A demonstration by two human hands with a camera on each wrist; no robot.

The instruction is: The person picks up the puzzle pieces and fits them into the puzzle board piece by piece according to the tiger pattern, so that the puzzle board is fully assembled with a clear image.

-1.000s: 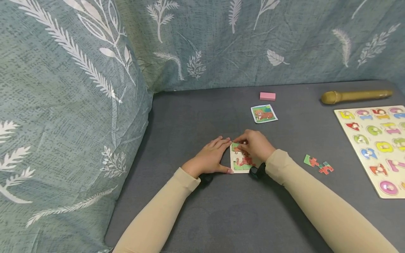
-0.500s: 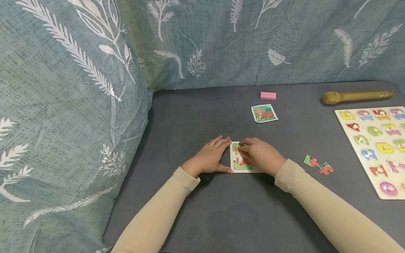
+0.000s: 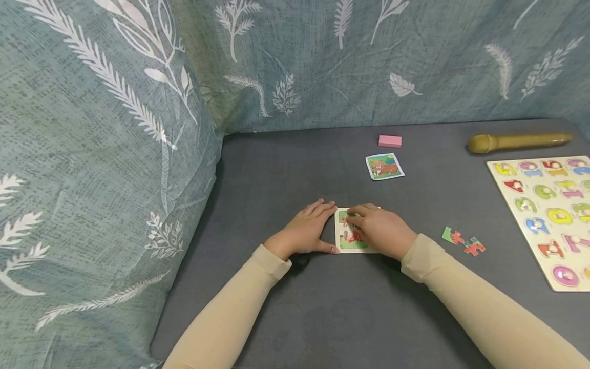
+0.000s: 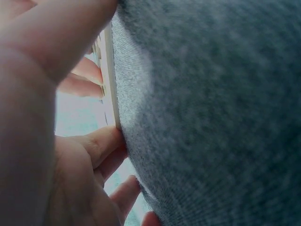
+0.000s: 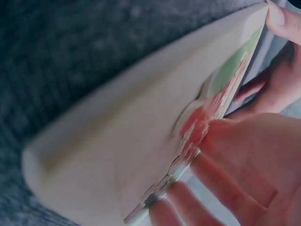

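A small wooden jigsaw board with a pale rim and green and red pieces lies between the hands in the head view. The spread left hand touches its left side, the thumb at the near corner and fingertips at the far one. From the right, the right hand rests over the board and covers much of it. In the right wrist view, its extended fingers press on pieces in the tray, and part of the board is bare wood. Two loose jigsaw pieces lie to the right.
Beyond the board are a picture card with an animal and a pink block. A brown-gold stick with a bulbous end lies at the back right, behind a number puzzle board. Patterned cloth hangs along the back and left.
A second ago the right hand's thumb and finger were at the board's far-left piece; the hand has since shifted right and lowered flatter onto the pieces. The left hand stays put.
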